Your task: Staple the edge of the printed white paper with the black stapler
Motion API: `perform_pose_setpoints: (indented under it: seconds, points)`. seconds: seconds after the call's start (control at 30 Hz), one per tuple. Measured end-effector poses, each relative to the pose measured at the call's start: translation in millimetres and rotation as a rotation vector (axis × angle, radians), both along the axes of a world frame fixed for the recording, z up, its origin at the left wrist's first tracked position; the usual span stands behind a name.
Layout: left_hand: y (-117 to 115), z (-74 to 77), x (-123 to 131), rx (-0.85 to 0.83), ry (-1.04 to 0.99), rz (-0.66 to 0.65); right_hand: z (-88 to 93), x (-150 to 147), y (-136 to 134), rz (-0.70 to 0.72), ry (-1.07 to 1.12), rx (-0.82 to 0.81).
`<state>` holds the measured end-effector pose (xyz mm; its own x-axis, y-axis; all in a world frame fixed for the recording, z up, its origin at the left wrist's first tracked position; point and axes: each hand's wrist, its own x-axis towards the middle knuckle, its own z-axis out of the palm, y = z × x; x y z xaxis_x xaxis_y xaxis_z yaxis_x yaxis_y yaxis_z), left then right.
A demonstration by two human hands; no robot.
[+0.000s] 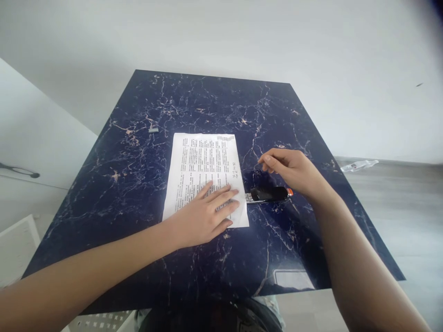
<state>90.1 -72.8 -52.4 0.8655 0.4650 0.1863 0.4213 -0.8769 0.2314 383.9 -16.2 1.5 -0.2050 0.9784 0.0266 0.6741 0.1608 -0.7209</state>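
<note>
A white sheet of printed paper [204, 161] lies on the dark blue marbled table [221, 108], with handwriting near its right edge. My left hand [209, 214] rests flat on its lower part, fingers spread. Beside the paper's right edge lies a black stapler [270, 194] with an orange-red end. Its metal front meets the paper's edge; whether the tip goes under the sheet is hidden. Just above the stapler, apart from it, hovers my right hand [289, 167]. Its fingers are curled in towards the thumb, and nothing shows in them.
A small grey block [153, 130] sits on the table left of the paper's top. A pale rounded rectangle [294, 279] is at the near right edge. A clear plastic item [359, 165] lies on the floor at right. White walls stand behind and to the left.
</note>
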Motion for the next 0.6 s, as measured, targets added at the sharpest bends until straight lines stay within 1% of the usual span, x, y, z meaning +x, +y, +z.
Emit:
perform_pose_setpoints:
  seconds: [0.07, 0.13, 0.27, 0.4, 0.6]
  points:
    - [0, -0.5, 0, -0.005, -0.002, -0.001, 6.8, -10, -9, -0.076, -0.078, 0.032]
    - [1, -1.2, 0, -0.011, -0.005, -0.006, 10.1, -23, -17, -0.121, -0.156, 0.062]
    - [2, -2.2, 0, -0.014, -0.002, -0.002, 6.8, -43, -26, -0.095, -0.251, 0.083]
    - [1, -2.2, 0, -0.003, 0.025, 0.008, 1.6, -47, -28, -0.110, -0.299, 0.110]
    - [-1, -1.1, 3, 0.005, 0.061, 0.051, 2.8, -47, -29, -0.138, -0.338, 0.120]
